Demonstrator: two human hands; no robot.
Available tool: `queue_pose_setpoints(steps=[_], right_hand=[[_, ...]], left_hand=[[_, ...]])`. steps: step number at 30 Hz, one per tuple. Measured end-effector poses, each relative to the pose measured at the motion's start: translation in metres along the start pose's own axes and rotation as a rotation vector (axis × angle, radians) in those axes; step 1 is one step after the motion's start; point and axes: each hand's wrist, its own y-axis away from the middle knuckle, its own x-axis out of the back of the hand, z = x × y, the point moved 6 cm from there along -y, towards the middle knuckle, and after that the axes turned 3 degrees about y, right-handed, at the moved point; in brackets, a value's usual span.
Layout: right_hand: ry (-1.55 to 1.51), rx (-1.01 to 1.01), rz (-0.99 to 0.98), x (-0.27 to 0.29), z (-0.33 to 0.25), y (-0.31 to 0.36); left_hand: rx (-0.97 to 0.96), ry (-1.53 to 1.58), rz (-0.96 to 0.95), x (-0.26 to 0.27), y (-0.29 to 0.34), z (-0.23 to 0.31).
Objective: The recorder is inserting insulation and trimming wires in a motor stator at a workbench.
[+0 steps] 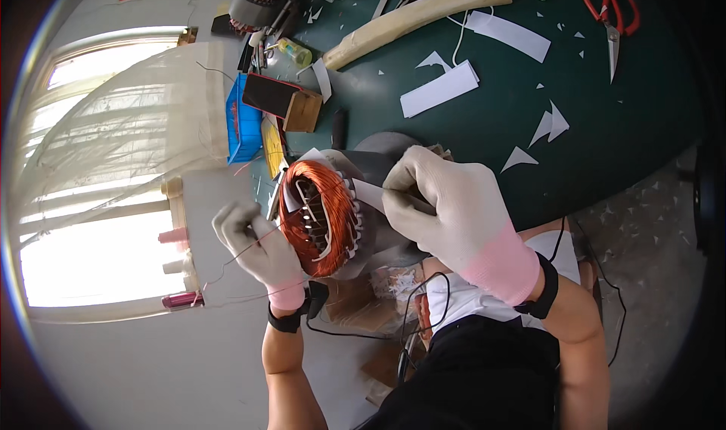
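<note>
A motor stator (363, 226) with a thick ring of copper windings (324, 218) lies on its side at the table's near edge, its bore facing left. Between the thumb and fingers of my right hand (454, 207) is a narrow white paper strip (368, 195), reaching to the winding's right edge. My left hand (261, 247) is at the winding's left side, its fingers curled in. A thin red thread (266, 237) runs across that hand from the winding toward the lower left. White lacing shows along the coil's right rim. Both hands wear whitish gloves with pink cuffs.
Behind the stator are a blue bin (240, 131), a small brown box (291, 105) and a wooden mallet-like handle (416, 18). White paper pieces (440, 90) and scraps lie on the green table (605, 135). Red-handled scissors (611, 21) rest far right. A black cable (355, 335) hangs below.
</note>
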Motion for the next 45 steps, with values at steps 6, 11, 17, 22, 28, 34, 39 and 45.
queue_pose_setpoints(steps=[6, 11, 17, 22, 28, 34, 39, 45], right_hand=[[0.189, 0.071, 0.081, -0.006, -0.012, 0.010], [0.218, 0.133, 0.175, -0.007, -0.017, 0.023], [0.141, 0.167, 0.238, -0.009, -0.016, 0.035], [0.217, 0.244, 0.270, -0.019, -0.016, 0.030], [0.478, 0.338, 0.270, -0.032, -0.027, 0.026], [0.541, 0.311, 0.240, -0.039, -0.036, 0.007], [0.296, -0.016, -0.108, -0.030, -0.028, -0.029], [0.540, -0.032, -0.418, -0.041, -0.037, -0.076]], left_hand=[[-0.059, 0.798, -0.846, -0.030, -0.024, 0.050], [-0.507, 0.386, -1.042, -0.066, -0.038, 0.075], [-0.592, 0.197, -1.063, -0.072, -0.030, 0.081], [-0.538, 0.178, -1.026, -0.073, -0.031, 0.075], [-0.423, 0.317, -0.925, -0.067, -0.035, 0.069], [-0.363, 0.441, -0.576, -0.013, -0.003, 0.019], [-0.314, 0.378, -0.605, -0.003, 0.024, 0.046], [-0.161, 0.466, -0.394, -0.021, -0.034, -0.008]])
